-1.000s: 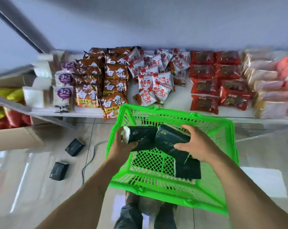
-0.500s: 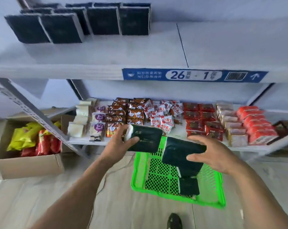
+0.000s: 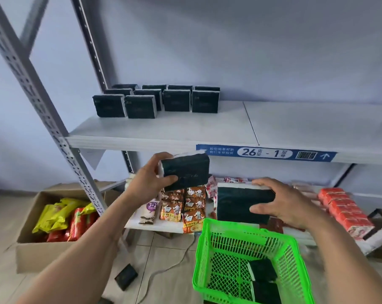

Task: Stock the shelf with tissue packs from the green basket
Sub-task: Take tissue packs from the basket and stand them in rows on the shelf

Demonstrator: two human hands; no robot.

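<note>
I see my left hand (image 3: 147,181) up in front of the shelf (image 3: 295,126). Its fingers (image 3: 161,156) and thumb curl round one dark tissue pack (image 3: 185,172), with the thumb on the front and the fingers over the top edge. This pack is in the air, just below the front edge of the shelf.

My right hand (image 3: 282,202) holds a second dark tissue pack (image 3: 240,201). Its fingers go over the top edge and the thumb presses the front. This pack is lower, above the green basket (image 3: 209,244) and in front of the snack shelf (image 3: 155,227).

The green basket sits on the floor. Two more dark packs (image 3: 263,279) lie inside it, near its front corner.

On the shelf, a group of dark packs (image 3: 157,99) stands in rows at the left side, well away from my hands. A blue label (image 3: 266,152) with "26 - 1" is stuck on the shelf's front edge.

One dark pack (image 3: 126,279) lies on the floor beside a cardboard box (image 3: 38,251) full of yellow and red bags.
</note>
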